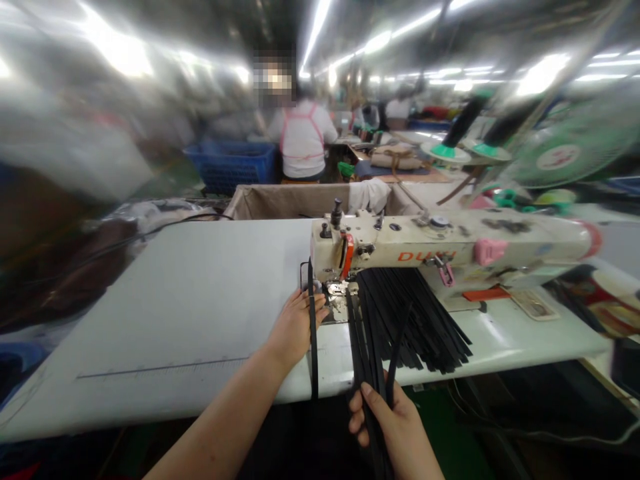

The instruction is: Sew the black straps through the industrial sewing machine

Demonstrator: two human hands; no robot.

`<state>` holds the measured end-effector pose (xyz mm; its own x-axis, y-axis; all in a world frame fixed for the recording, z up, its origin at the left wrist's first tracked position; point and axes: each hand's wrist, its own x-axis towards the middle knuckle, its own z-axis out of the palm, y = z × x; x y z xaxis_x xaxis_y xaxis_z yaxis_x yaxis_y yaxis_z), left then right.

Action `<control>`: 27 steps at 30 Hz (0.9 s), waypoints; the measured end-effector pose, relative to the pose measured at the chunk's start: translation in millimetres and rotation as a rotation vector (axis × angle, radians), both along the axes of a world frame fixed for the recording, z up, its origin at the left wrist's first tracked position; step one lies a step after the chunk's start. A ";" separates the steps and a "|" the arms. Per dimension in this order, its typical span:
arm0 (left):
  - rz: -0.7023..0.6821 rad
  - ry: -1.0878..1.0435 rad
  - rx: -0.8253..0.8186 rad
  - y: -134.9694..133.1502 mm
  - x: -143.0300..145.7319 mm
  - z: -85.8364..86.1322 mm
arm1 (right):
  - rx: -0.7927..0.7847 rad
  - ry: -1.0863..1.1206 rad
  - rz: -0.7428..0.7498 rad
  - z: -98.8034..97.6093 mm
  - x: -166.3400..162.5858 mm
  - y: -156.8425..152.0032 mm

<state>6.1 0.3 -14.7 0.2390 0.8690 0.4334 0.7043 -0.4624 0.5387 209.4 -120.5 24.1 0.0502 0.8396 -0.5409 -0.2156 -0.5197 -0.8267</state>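
While the left hand (295, 327) presses 1 black strap (313, 333) flat by the sewing machine (440, 250), the right hand's (395, 427) closed grip should keep its straps (373, 393) untangled.

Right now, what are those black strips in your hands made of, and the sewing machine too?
The black strips look like leather or woven strapping: thin, flat and matte, and they droop over the table edge. The blur hides which. The right hand holds some; the left hand rests by one. The sewing machine seems painted metal: a hard cream body, scuffed, with shiny steel parts by the needle.
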 end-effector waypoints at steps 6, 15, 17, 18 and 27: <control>-0.012 0.046 -0.015 -0.8 -0.4 2.7 | 0.007 -0.006 0.005 -2.4 -0.4 1.1; 0.037 0.070 -0.093 0.9 1.4 1.8 | -0.019 0.000 0.002 2.1 -0.5 0.5; 0.030 0.044 -0.084 2.4 0.4 -1.9 | -0.012 0.018 0.008 1.7 0.1 1.1; 0.025 0.024 -0.072 4.4 -0.8 -4.5 | -0.004 0.028 0.014 1.0 0.7 1.0; 0.067 -0.083 -0.083 72.9 -14.1 -8.5 | 0.040 0.071 0.131 -15.1 0.9 -5.9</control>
